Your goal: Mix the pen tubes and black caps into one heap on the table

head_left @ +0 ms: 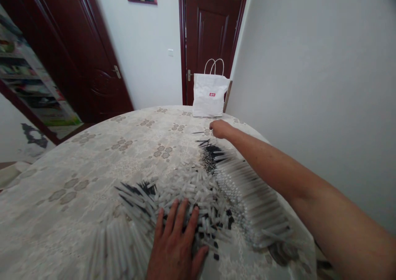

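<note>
Left hand (175, 247) lies flat and open on the pen parts (192, 193); right hand (219, 128), clenched near the table's (77, 168) far edge, could sweep pieces off.

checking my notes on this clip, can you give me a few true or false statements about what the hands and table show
1. The left hand lies flat, palm down, on a heap of small white and black parts. True.
2. The right hand rests on the near edge of the table. False: its arm is stretched out to the far side, near thin black pieces.
3. A white paper bag with handles stands at the far edge of the table. True.
4. The bag lies on its side. False: it stands upright.
5. The table is bare wood. False: a pale patterned cloth covers it.
</note>
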`<action>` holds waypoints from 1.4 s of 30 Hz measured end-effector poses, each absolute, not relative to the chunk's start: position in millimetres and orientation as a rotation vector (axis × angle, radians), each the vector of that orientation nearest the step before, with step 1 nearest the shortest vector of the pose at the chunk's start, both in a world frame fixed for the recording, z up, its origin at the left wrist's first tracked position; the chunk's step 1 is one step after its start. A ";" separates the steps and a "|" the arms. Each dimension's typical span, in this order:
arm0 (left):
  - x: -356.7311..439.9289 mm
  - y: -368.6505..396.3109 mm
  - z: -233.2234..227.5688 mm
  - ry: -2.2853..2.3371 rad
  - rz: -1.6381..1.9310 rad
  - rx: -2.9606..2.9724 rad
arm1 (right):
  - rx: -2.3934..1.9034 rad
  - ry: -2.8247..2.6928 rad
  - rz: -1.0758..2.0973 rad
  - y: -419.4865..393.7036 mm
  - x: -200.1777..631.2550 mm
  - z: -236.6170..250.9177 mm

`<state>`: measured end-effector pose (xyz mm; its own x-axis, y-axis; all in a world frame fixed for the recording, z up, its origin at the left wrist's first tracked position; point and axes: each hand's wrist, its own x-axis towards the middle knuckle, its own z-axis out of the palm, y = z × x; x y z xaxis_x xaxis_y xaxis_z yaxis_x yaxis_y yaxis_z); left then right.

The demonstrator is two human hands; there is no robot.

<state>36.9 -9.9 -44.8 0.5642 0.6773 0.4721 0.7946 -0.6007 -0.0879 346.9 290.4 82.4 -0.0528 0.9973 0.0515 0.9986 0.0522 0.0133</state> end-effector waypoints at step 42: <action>55.1 -30.8 -18.0 -1.282 -0.562 -2.641 | -2.002 -2.964 0.633 290.2 322.5 49.2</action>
<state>55.1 -30.8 -18.0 0.5640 0.7248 0.3956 0.7820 -0.6227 0.0260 322.5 290.2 49.2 -0.3102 0.7640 -0.5657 0.9285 0.3713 -0.0078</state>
